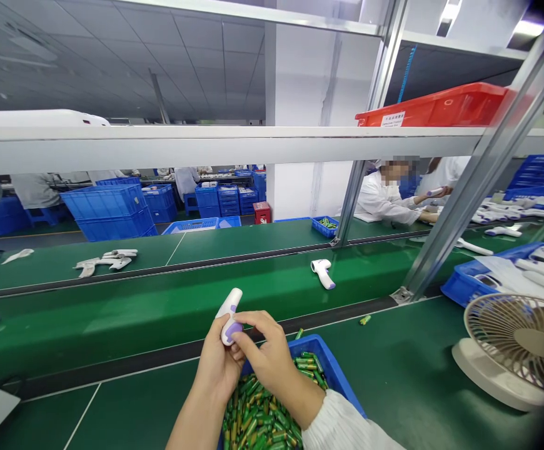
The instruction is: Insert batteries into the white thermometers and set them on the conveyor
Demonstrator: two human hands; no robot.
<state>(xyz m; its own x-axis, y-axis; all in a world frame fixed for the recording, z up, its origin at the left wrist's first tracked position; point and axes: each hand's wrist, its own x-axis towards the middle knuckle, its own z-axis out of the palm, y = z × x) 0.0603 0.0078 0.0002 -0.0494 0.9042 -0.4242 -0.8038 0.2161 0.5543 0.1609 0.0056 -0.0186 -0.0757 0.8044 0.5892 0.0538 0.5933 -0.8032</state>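
Observation:
A white and purple infrared thermometer (229,306) is held above the bench, its narrow end tilted up and away. My left hand (216,369) is wrapped round its lower part from the left. From the right, my right hand (272,355) presses thumb and forefinger on the purple part, closed against the thermometer. Below both hands is a blue bin (340,374) filled with green and gold batteries (260,415); my right forearm hides some of them. What lies under my fingers on the thermometer is hidden.
Another thermometer (322,273) lies on the green conveyor belt (272,275). A loose battery (364,319) is on the bench, right of the bin. Further right stand a fan (520,344), a metal post (459,181) and a blue tray (459,281). A co-worker (384,197) sits across the line.

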